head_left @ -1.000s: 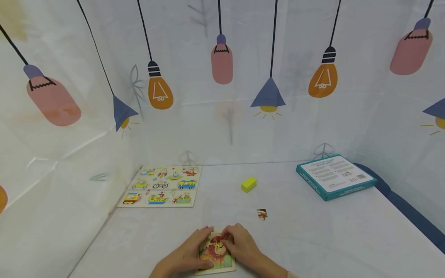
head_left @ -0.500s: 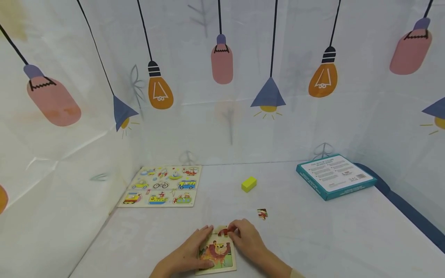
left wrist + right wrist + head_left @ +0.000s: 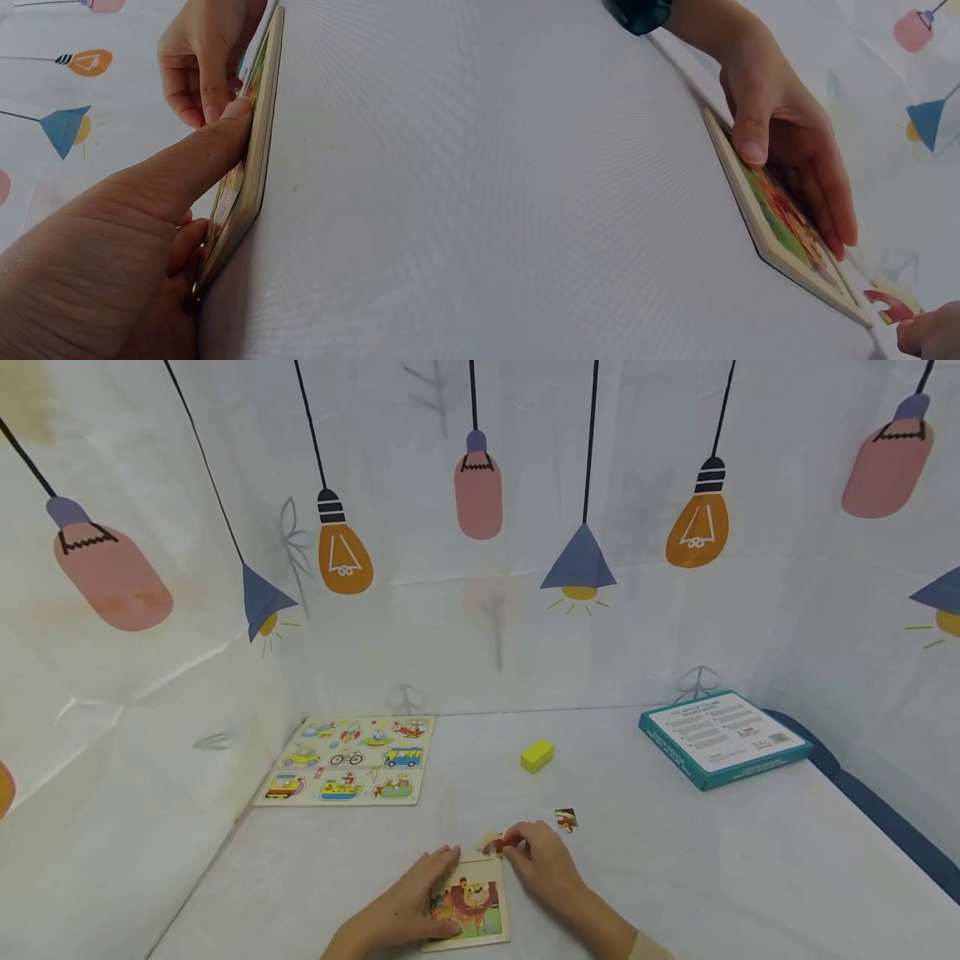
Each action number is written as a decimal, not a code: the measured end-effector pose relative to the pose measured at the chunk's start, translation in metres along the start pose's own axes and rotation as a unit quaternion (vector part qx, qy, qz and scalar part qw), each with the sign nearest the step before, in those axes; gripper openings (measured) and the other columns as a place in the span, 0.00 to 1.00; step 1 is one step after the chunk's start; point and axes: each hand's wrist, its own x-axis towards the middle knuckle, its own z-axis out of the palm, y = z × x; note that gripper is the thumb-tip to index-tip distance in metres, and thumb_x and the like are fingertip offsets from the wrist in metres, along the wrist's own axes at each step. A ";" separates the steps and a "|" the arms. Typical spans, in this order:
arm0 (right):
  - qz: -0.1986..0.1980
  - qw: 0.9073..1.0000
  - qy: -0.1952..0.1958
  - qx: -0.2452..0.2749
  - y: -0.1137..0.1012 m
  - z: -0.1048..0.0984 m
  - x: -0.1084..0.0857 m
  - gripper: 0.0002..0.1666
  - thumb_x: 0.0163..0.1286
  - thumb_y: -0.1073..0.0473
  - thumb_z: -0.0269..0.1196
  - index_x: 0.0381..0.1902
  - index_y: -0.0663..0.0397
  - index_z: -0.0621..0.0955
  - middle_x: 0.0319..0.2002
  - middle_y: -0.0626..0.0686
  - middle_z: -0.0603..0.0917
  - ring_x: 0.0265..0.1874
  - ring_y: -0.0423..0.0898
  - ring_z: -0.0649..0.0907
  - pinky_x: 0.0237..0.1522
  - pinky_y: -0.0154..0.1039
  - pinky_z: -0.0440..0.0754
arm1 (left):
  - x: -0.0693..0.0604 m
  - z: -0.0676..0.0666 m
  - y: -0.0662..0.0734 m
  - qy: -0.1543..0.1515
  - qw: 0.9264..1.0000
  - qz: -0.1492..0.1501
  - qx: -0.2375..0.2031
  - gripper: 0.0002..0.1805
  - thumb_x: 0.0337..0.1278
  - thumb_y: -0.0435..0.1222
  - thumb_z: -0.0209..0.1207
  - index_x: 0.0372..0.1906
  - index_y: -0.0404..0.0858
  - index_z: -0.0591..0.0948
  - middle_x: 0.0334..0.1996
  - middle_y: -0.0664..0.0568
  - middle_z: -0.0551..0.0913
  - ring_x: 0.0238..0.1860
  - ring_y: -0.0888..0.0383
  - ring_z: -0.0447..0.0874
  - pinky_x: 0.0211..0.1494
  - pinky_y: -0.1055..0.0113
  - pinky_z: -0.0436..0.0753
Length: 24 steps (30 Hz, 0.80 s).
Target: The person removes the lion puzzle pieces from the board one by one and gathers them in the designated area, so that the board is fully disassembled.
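Note:
A small wooden lion jigsaw puzzle [image 3: 480, 906] in a pale frame lies at the table's near side. My left hand [image 3: 411, 897] holds it from the left, fingers along its side and thumb on its face, as the left wrist view shows. Just beyond the frame's top right corner, my right hand [image 3: 546, 864] pinches a puzzle piece [image 3: 492, 845], red with pale yellow; in the right wrist view this piece [image 3: 889, 304] has a rounded notch. The upper strip inside the frame shows bare wood. Another puzzle piece [image 3: 566, 819] lies flat beyond my right hand.
A yellow block [image 3: 537, 756] stands farther back on the white table [image 3: 712, 877]. At the back left lies a vehicle picture board [image 3: 345, 762]. A teal-edged box [image 3: 726, 739] sits at the back right. A lamp-patterned sheet [image 3: 495, 635] hangs behind.
My right hand has moved away from the lion's head and past the frame's top edge, carrying the red piece off the puzzle. The left hand has stayed on the frame.

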 end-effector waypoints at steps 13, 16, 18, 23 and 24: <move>0.021 0.999 0.035 -0.020 0.018 -0.007 0.009 0.10 0.49 0.66 0.70 0.26 0.48 0.80 0.24 0.39 0.78 0.25 0.35 0.72 0.27 0.30 0.72 | -0.001 -0.001 -0.001 -0.007 1.000 0.024 0.017 0.50 0.45 0.58 0.62 0.69 0.37 0.57 0.69 0.46 0.56 0.69 0.46 0.47 0.68 0.48 0.47; 0.014 0.998 0.054 -0.034 0.024 -0.007 0.010 0.11 0.47 0.66 0.71 0.25 0.48 0.80 0.23 0.39 0.79 0.24 0.35 0.71 0.27 0.31 0.70 | -0.001 -0.001 -0.001 -0.008 0.999 0.030 0.020 0.49 0.46 0.58 0.61 0.69 0.37 0.57 0.69 0.46 0.57 0.69 0.47 0.47 0.68 0.49 0.47; 0.021 0.997 0.059 -0.044 0.027 -0.008 0.011 0.11 0.46 0.66 0.72 0.25 0.47 0.81 0.22 0.39 0.79 0.24 0.35 0.71 0.27 0.32 0.69 | -0.001 -0.001 -0.002 -0.008 0.999 0.033 0.020 0.49 0.46 0.58 0.61 0.69 0.37 0.58 0.69 0.46 0.57 0.69 0.47 0.47 0.68 0.49 0.47; 0.033 0.995 0.065 -0.068 0.034 -0.010 0.012 0.11 0.46 0.64 0.72 0.25 0.47 0.81 0.23 0.40 0.79 0.25 0.37 0.71 0.29 0.35 0.67 | 0.000 0.000 -0.003 -0.009 0.999 0.033 0.019 0.49 0.46 0.58 0.61 0.69 0.37 0.58 0.69 0.46 0.57 0.70 0.47 0.47 0.68 0.49 0.47; 0.035 0.995 0.066 -0.069 0.035 -0.011 0.012 0.10 0.46 0.64 0.72 0.25 0.47 0.81 0.23 0.41 0.79 0.25 0.38 0.72 0.29 0.35 0.67 | 0.000 0.001 -0.004 -0.009 0.999 0.033 0.018 0.49 0.46 0.58 0.61 0.69 0.37 0.58 0.69 0.47 0.57 0.70 0.48 0.47 0.68 0.49 0.46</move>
